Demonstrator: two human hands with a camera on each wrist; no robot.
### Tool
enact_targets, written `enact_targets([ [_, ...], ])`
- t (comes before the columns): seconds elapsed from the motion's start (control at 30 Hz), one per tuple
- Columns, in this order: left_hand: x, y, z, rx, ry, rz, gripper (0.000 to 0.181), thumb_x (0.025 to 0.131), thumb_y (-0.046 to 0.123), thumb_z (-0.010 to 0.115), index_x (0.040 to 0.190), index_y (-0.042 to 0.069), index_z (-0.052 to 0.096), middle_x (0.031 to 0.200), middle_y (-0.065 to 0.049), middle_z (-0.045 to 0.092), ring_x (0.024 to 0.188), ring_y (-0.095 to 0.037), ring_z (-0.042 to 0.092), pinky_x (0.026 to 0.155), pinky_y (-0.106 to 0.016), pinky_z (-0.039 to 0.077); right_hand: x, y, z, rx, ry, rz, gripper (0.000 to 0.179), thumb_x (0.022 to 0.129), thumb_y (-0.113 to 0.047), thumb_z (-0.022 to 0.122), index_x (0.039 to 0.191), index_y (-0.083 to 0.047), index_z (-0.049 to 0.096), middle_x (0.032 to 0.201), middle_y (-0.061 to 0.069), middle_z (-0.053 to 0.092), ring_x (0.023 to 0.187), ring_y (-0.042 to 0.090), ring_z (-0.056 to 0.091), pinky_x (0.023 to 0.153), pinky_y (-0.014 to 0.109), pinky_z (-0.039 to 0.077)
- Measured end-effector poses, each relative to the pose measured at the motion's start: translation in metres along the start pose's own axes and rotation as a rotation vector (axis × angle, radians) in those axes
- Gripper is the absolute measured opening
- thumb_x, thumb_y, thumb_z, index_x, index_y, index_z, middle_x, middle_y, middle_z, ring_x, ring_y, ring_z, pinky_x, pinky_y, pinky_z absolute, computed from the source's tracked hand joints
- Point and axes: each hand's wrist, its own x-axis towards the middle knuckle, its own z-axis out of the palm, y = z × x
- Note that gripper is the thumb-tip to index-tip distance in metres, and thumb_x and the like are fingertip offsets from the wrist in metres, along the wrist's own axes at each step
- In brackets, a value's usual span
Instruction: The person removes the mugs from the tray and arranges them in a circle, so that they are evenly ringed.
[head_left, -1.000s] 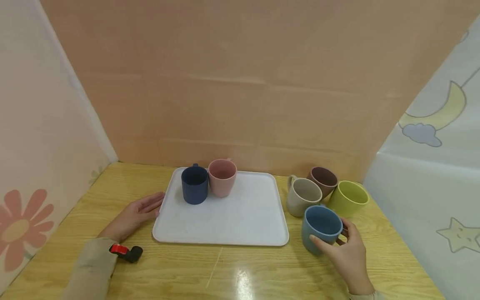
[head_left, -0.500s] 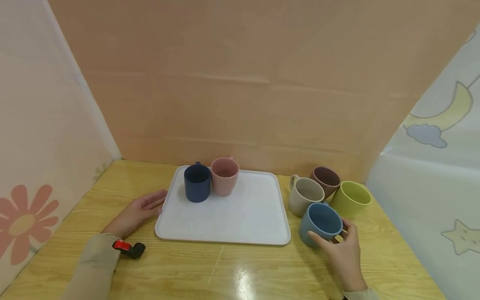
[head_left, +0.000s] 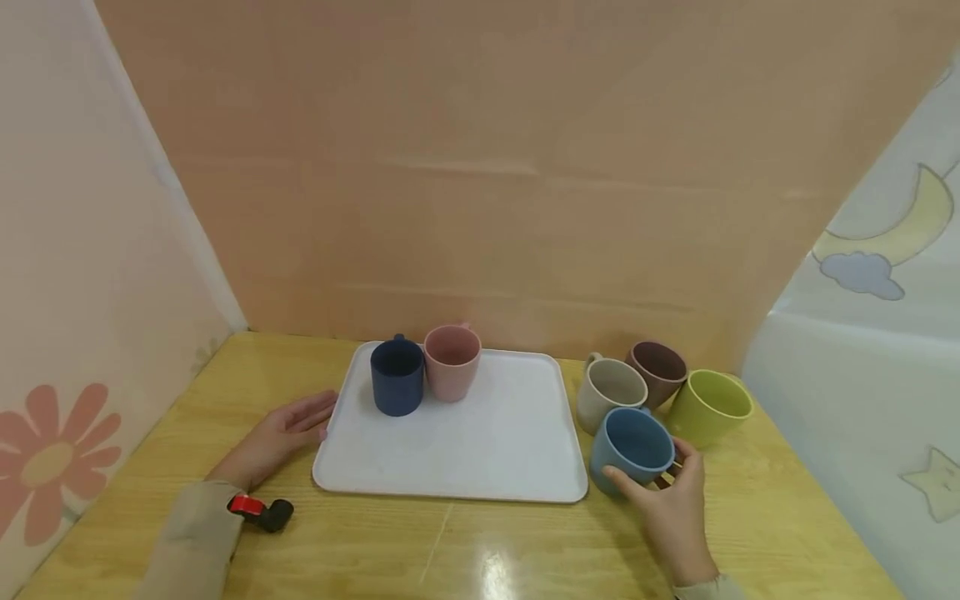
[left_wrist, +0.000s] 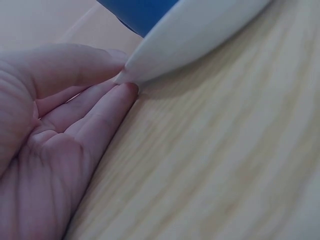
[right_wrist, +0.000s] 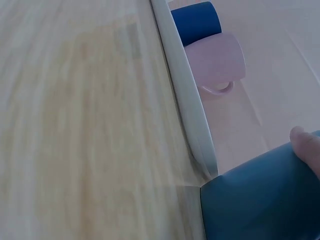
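Note:
My right hand [head_left: 667, 508] grips a light blue mug [head_left: 630, 446] from its right, thumb on the near side and fingers at the handle. The mug is upright, close to the right edge of the white tray [head_left: 472, 454]; whether its base touches the table is unclear. In the right wrist view the mug [right_wrist: 265, 200] shows beside the tray's corner, with only a fingertip visible. My left hand [head_left: 273, 437] rests by the tray's left edge, its nearly straight fingers touching the rim. On the tray stand a navy mug [head_left: 397, 387] and a pink mug [head_left: 452, 367].
Behind the light blue mug stand a beige mug [head_left: 596, 400], a brown mug [head_left: 660, 379] and a yellow-green mug [head_left: 705, 412], close together. The wooden table [head_left: 375, 542] is bounded by a tan back wall [head_left: 450, 208] and printed side walls.
My right hand has moved the light blue mug a little left, toward the tray's right edge. My left hand stays at the tray, and the head view shifts slightly.

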Motion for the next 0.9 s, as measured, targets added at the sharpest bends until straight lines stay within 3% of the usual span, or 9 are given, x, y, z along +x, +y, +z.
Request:
enact_targets([
  [0.2, 0.001, 0.003, 0.002, 0.004, -0.007, 0.03, 0.066, 0.103, 0.019, 0.062, 0.157, -0.001, 0.03, 0.161, -0.02, 0.033, 0.138, -0.008, 0.044, 0.1, -0.012, 0.041, -0.002, -0.001, 0.001, -0.013, 0.018, 0.019, 0.1, 0.076, -0.018, 0.092, 0.146, 0.002, 0.025, 0.142, 0.019, 0.033, 0.123, 0.03, 0.042, 0.081, 0.004, 0.034],
  [0.43, -0.002, 0.006, 0.001, -0.001, -0.011, 0.019, 0.067, 0.103, 0.019, 0.062, 0.157, -0.003, 0.029, 0.161, -0.021, 0.032, 0.143, -0.023, 0.038, 0.099, -0.011, 0.041, -0.003, -0.003, 0.0, -0.025, -0.014, 0.029, 0.099, 0.079, -0.02, 0.09, 0.147, 0.001, 0.023, 0.143, 0.02, 0.032, 0.124, 0.031, 0.041, 0.082, 0.005, 0.034],
  [0.57, -0.003, 0.006, 0.0, -0.01, -0.012, 0.015, 0.067, 0.103, 0.018, 0.062, 0.157, -0.003, 0.028, 0.161, -0.021, 0.031, 0.144, -0.023, 0.038, 0.099, -0.012, 0.042, -0.002, -0.004, -0.001, -0.016, -0.029, 0.014, 0.1, 0.081, -0.016, 0.088, 0.152, -0.002, 0.019, 0.146, 0.016, 0.028, 0.126, 0.027, 0.037, 0.086, 0.008, 0.034],
  [0.67, -0.002, 0.005, 0.0, -0.025, -0.011, 0.018, 0.067, 0.103, 0.017, 0.062, 0.157, -0.003, 0.028, 0.161, -0.021, 0.032, 0.141, -0.014, 0.041, 0.1, -0.012, 0.042, 0.001, -0.005, -0.005, 0.013, 0.037, -0.136, 0.1, 0.077, 0.0, 0.087, 0.154, -0.002, 0.023, 0.143, 0.003, 0.029, 0.123, 0.016, 0.038, 0.091, 0.009, 0.036],
  [0.77, -0.001, 0.004, 0.0, -0.038, -0.012, 0.023, 0.067, 0.103, 0.016, 0.062, 0.157, -0.004, 0.028, 0.16, -0.022, 0.032, 0.137, -0.007, 0.044, 0.099, -0.012, 0.042, 0.002, -0.011, -0.008, 0.078, 0.142, -0.431, 0.085, 0.071, 0.016, 0.08, 0.144, 0.011, 0.037, 0.134, -0.005, 0.036, 0.116, 0.008, 0.043, 0.097, 0.009, 0.039],
  [0.9, -0.001, 0.002, 0.001, -0.045, -0.013, 0.016, 0.067, 0.103, 0.016, 0.061, 0.157, -0.003, 0.027, 0.16, -0.021, 0.032, 0.138, -0.007, 0.044, 0.1, -0.012, 0.042, -0.004, -0.032, -0.007, 0.104, 0.27, -0.86, 0.04, 0.088, -0.003, 0.071, 0.114, 0.023, 0.056, 0.111, 0.017, 0.058, 0.116, 0.007, 0.051, 0.102, 0.017, 0.041],
])
